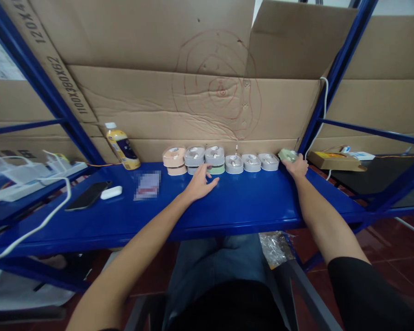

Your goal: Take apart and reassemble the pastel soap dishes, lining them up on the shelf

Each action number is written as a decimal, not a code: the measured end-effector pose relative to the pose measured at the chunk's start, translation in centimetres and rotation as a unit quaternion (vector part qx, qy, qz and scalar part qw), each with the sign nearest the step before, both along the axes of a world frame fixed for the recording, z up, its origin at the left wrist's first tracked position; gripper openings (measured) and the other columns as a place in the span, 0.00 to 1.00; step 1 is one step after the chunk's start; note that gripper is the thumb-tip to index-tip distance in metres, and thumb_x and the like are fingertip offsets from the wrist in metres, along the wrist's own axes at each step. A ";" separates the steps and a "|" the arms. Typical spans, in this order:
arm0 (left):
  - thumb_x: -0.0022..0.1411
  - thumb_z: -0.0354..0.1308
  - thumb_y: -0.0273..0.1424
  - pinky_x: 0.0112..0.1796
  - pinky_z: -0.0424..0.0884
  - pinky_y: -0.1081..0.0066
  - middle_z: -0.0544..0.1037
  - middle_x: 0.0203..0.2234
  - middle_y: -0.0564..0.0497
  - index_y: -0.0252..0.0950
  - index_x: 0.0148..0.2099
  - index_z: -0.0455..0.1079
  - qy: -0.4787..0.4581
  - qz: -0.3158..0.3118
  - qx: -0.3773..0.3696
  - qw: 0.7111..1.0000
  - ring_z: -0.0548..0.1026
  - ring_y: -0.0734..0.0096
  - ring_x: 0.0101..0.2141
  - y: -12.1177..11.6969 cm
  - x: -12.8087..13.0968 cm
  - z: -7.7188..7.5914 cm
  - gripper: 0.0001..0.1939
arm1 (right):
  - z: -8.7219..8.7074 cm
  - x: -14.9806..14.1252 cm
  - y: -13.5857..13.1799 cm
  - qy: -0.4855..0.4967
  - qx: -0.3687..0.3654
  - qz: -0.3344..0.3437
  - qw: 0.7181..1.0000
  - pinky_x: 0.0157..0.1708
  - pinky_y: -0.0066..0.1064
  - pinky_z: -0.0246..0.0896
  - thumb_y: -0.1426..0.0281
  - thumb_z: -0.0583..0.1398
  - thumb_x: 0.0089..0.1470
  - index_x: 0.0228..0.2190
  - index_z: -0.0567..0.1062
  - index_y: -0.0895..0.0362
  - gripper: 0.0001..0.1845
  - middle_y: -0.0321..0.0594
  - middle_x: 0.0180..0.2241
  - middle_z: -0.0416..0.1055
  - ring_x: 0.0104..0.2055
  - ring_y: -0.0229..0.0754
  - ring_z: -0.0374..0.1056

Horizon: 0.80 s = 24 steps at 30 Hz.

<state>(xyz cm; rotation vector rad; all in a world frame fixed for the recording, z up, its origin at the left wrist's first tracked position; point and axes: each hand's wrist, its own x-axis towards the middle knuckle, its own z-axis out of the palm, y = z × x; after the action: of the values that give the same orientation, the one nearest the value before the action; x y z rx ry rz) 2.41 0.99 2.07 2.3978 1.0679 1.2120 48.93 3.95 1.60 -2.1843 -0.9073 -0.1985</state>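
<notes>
A row of small rounded boxes with clear lids stands along the back of the blue shelf. At its left end are stacked pairs: a peach stack (174, 161), a grey stack (194, 157) and a grey box on a green one (215, 158). Single grey boxes (251, 162) continue to the right. My left hand (200, 184) is in front of the stacks, fingers apart, its fingertips close to the grey-and-green stack. At the row's right end my right hand (296, 165) is closed around a pale green box (287, 155), partly hidden by the fingers.
A yellow bottle (122, 146) leans at the back left. Near it lie a blurred-out packet (147, 185), a white earbud case (111, 192) and a black phone (89, 196). A white cable (51, 216) crosses the left side. Blue posts and cardboard (152, 105) bound the shelf.
</notes>
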 end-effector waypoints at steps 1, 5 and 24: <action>0.64 0.62 0.38 0.36 0.75 0.64 0.73 0.47 0.44 0.37 0.58 0.62 0.000 0.000 -0.001 1.000 0.74 0.69 0.35 0.0 0.0 0.0 0.24 | 0.4 -0.1 0.1 -0.003 0.024 0.013 1.000 0.58 0.51 0.62 0.47 0.68 0.49 0.66 0.62 0.60 0.51 0.65 0.59 0.68 0.61 0.65 0.66; 0.64 0.62 0.40 0.37 0.75 0.63 0.73 0.47 0.44 0.37 0.59 0.62 -0.002 -0.002 -0.001 1.000 0.74 0.68 0.35 0.2 0.0 -0.2 0.25 | 1.9 -1.9 0.6 -0.061 0.061 0.130 0.988 0.59 0.46 0.61 0.43 0.66 0.51 0.68 0.61 0.58 0.53 0.60 0.58 0.70 0.61 0.61 0.67; 0.65 0.62 0.41 0.38 0.74 0.63 0.72 0.44 0.46 0.35 0.62 0.60 0.031 0.003 -0.025 0.999 0.74 0.67 0.35 0.3 -0.2 -0.3 0.28 | 3.8 -8.9 -0.6 -0.195 0.075 0.128 0.970 0.60 0.63 0.55 0.43 0.57 0.59 0.65 0.60 0.70 0.50 0.73 0.62 0.62 0.64 0.74 0.59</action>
<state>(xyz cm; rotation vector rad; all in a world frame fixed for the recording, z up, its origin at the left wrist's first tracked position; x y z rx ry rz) 2.19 1.30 1.78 2.4108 1.1118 1.1071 40.07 3.32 5.38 -1.8980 -1.3355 -0.5647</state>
